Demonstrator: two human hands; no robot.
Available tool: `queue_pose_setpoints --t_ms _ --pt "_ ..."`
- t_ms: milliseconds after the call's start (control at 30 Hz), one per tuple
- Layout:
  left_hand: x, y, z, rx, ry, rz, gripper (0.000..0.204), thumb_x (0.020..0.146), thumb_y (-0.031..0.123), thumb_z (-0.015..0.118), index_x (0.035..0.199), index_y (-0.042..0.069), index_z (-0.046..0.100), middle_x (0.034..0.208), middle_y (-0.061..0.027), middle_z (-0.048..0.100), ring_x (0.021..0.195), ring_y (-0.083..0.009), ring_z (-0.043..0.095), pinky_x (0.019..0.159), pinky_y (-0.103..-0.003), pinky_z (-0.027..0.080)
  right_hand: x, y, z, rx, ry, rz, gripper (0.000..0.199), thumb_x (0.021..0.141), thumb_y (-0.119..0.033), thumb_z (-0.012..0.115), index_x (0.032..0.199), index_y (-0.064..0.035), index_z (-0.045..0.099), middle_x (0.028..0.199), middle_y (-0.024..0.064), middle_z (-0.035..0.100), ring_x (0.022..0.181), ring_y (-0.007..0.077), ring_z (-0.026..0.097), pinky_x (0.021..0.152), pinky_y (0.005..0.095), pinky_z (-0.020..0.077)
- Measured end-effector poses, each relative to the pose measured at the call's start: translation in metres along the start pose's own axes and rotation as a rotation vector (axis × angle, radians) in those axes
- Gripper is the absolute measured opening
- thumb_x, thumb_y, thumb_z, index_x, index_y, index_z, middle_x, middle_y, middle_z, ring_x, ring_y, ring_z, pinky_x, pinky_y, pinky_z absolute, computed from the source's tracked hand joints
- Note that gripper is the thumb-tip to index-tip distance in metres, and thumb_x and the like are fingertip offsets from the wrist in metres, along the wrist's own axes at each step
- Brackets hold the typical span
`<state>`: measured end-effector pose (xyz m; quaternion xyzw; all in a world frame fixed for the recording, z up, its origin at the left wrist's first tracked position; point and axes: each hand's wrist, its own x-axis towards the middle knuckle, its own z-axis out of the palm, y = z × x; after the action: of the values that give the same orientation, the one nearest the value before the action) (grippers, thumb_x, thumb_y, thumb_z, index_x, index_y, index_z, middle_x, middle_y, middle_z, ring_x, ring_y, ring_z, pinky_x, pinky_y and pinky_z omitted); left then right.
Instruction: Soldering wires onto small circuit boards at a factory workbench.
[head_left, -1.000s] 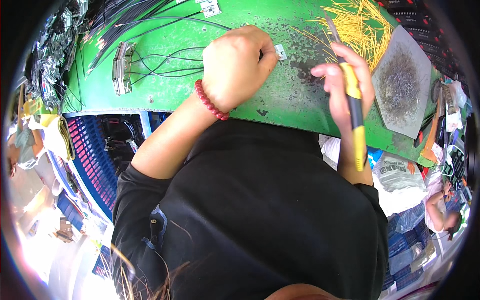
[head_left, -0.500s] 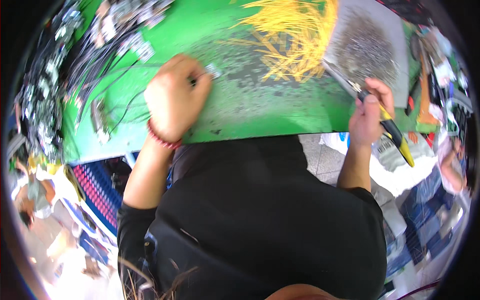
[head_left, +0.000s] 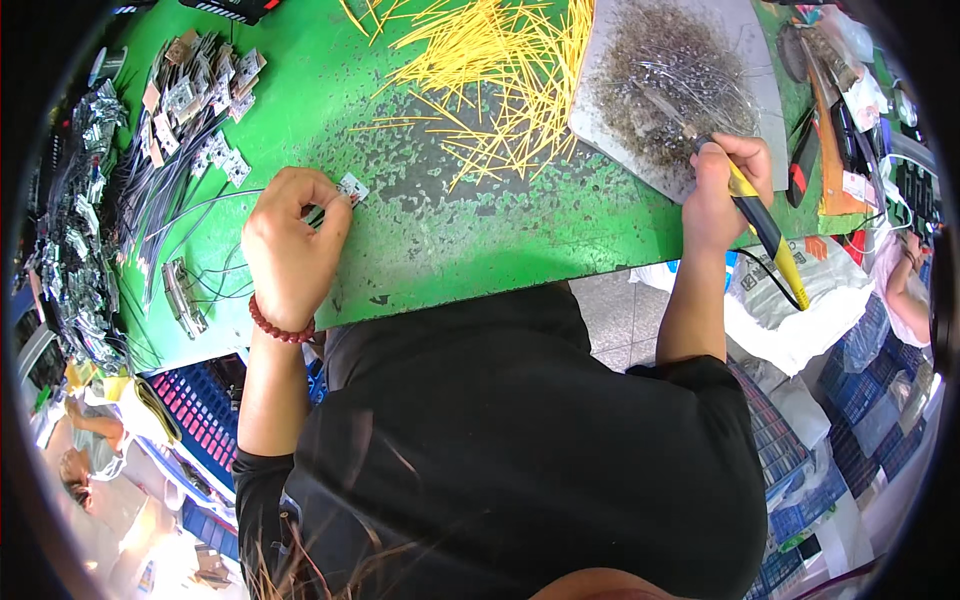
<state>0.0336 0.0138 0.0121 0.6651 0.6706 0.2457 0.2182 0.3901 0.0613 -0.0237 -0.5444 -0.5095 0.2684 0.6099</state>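
My left hand (head_left: 292,235), with a red bead bracelet at the wrist, pinches a small white circuit board (head_left: 352,188) near the green tabletop. A dark wire runs from that hand toward the bundle on the left. In my right hand (head_left: 722,190) is a yellow and black soldering iron (head_left: 768,235), gripped like a pen. Its metal end points into a heap of grey-brown residue and thin metal strands (head_left: 680,85) on a pale grey sheet (head_left: 600,125). The exact tip is hard to make out against the heap.
Many thin yellow tubes (head_left: 490,65) lie beyond my hands. At left are wired boards (head_left: 190,95), a metal clamp-like piece (head_left: 184,300) and a dense pile of parts (head_left: 85,230). Red-handled pliers (head_left: 799,165) lie at the right. Below the table edge stands a blue crate (head_left: 205,400).
The soldering iron's tip has gone from beside the yellow tubes to over the residue heap. My left hand still pinches the board. The whole view has shifted and become sharper.
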Motion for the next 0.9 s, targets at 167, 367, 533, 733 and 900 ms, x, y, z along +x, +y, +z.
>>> queue_pose_setpoints --t_ms 167,367,533,733,900 --pt "0.001 0.002 0.000 -0.004 -0.003 -0.005 0.006 0.074 0.003 0.066 0.072 0.001 0.061 0.080 -0.0087 0.065 0.070 -0.0217 0.063 0.062 -0.030 0.049 -0.002 -0.001 0.000 -0.022 0.003 -0.063 0.010 0.077 0.004 0.060 0.086 0.0000 0.059 0.077 0.0025 0.056 0.062 0.0088 0.054 0.060 0.0215 0.0455" --pt "-0.001 -0.002 -0.002 0.005 0.011 0.005 0.006 0.073 0.003 0.066 0.072 0.002 0.061 0.079 -0.0081 0.064 0.068 -0.0214 0.062 0.059 -0.031 0.048 -0.003 -0.003 0.007 -0.065 0.032 -0.050 0.010 0.077 0.004 0.060 0.086 0.0003 0.059 0.077 0.0037 0.057 0.062 0.0098 0.055 0.059 0.0216 0.0463" --pt "-0.004 -0.009 0.001 0.033 0.054 0.031 0.007 0.073 0.008 0.067 0.071 0.006 0.061 0.075 -0.0061 0.062 0.062 -0.0237 0.058 0.056 -0.034 0.046 -0.005 -0.006 0.007 0.055 0.091 -0.126 0.012 0.076 -0.003 0.062 0.087 0.0011 0.059 0.076 0.0043 0.056 0.063 0.0091 0.052 0.058 0.0215 0.0447" --pt "-0.004 -0.013 0.002 0.085 0.086 0.060 0.007 0.074 0.013 0.066 0.071 0.007 0.062 0.076 -0.0061 0.063 0.067 -0.0257 0.060 0.060 -0.035 0.049 -0.044 -0.030 0.064 0.299 -0.326 -0.113 0.017 0.080 -0.008 0.063 0.089 0.0025 0.053 0.075 0.0076 0.054 0.064 0.0097 0.048 0.059 0.0213 0.0371" --pt "-0.006 -0.020 0.004 0.077 0.132 0.117 0.007 0.075 0.011 0.067 0.072 0.008 0.062 0.077 -0.0042 0.063 0.061 -0.0229 0.059 0.055 -0.032 0.047 -0.079 -0.046 0.112 0.373 -0.580 -0.002 0.020 0.080 -0.009 0.069 0.090 0.0004 0.054 0.082 0.0061 0.054 0.067 0.0078 0.046 0.059 0.0218 0.0365"
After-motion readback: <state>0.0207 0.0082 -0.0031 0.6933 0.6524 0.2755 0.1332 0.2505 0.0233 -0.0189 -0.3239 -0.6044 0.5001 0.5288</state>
